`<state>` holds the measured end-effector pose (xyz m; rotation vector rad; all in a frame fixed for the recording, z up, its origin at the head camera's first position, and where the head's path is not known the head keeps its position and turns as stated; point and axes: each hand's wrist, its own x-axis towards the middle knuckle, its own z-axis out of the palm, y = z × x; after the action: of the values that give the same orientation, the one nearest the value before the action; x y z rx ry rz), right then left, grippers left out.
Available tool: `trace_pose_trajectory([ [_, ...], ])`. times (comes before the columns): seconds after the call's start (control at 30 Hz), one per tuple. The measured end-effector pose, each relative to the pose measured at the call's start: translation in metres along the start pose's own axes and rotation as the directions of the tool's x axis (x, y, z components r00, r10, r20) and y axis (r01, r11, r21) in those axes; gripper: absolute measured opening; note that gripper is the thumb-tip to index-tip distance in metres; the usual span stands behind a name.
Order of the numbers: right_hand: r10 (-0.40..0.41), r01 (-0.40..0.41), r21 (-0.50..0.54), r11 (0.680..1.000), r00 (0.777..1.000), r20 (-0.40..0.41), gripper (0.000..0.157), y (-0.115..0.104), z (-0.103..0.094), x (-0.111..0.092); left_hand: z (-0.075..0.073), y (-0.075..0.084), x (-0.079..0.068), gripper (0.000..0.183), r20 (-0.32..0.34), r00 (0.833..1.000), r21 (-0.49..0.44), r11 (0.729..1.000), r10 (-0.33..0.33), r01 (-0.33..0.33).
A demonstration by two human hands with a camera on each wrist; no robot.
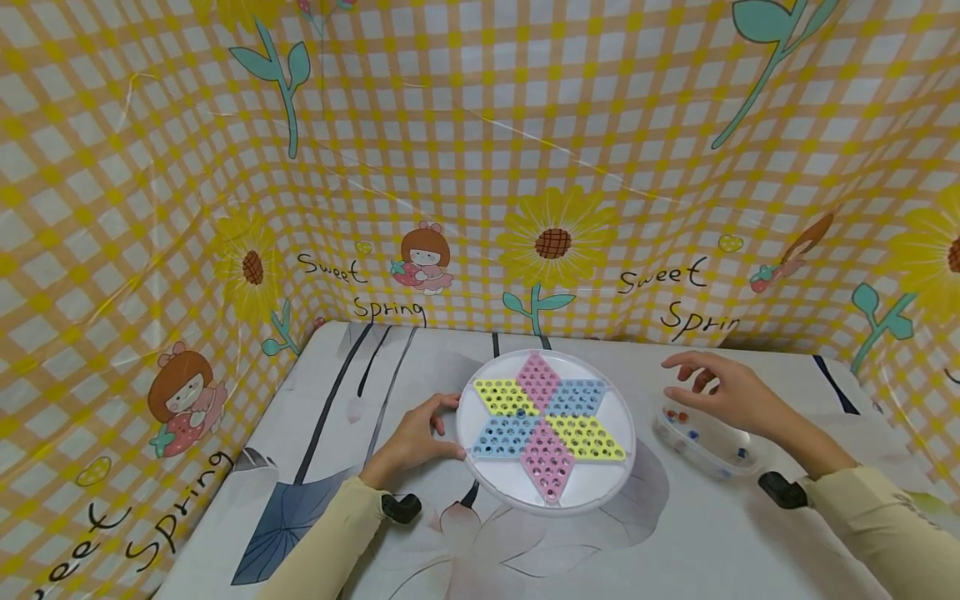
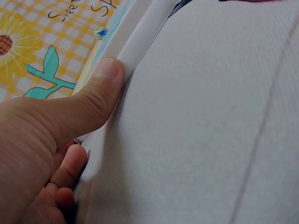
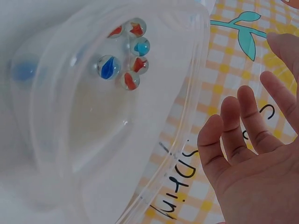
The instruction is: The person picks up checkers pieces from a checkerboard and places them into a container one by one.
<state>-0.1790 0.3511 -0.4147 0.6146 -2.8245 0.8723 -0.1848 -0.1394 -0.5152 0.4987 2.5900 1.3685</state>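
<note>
A round white Chinese checkers board (image 1: 480, 483) bears a star of pink, yellow and blue holed areas. One glass marble (image 1: 521, 413) sits left of the star's middle; in the left wrist view this marble (image 2: 100, 32) looks clear with blue and yellow inside. My left hand (image 1: 412, 435) holds the board's left edge, its thumb against the rim (image 2: 135, 44). Over a clear plastic container (image 1: 726, 468) hovers my right hand (image 1: 723, 390), fingers spread and slightly bent, with no marble visible in them. Inside the container lie several marbles, including a blue one (image 3: 108, 67) and a red one (image 3: 131, 80).
A pale patterned cloth (image 1: 525, 558) covers the table. Behind and at both sides hangs a yellow checked curtain (image 1: 465, 167) with sunflowers. Black wrist devices sit at the left sleeve (image 1: 330, 533) and the right sleeve (image 1: 877, 517).
</note>
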Motion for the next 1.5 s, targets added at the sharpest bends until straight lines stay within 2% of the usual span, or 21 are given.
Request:
trace_pose_trajectory([
  [0.67, -0.013, 0.011, 0.022, 1.000, 0.998, 0.055, 0.038, -0.024, 0.010, 0.028, 0.000, -0.001, 0.000, 0.080, -0.002, 1.000, -0.002, 1.000, -0.005, 0.005],
  [1.2, -0.039, 0.036, 0.039, 0.999, 0.996, 0.075, 0.039, -0.033, 0.024, 0.045, 0.000, -0.003, 0.001, 0.080, -0.007, 1.000, 0.005, 1.000, 0.016, -0.016],
  [1.5, -0.062, 0.054, 0.088, 0.995, 0.993, 0.096, 0.039, -0.042, 0.038, 0.056, 0.000, -0.002, 0.000, 0.080, -0.004, 1.000, -0.009, 1.000, -0.002, 0.002],
])
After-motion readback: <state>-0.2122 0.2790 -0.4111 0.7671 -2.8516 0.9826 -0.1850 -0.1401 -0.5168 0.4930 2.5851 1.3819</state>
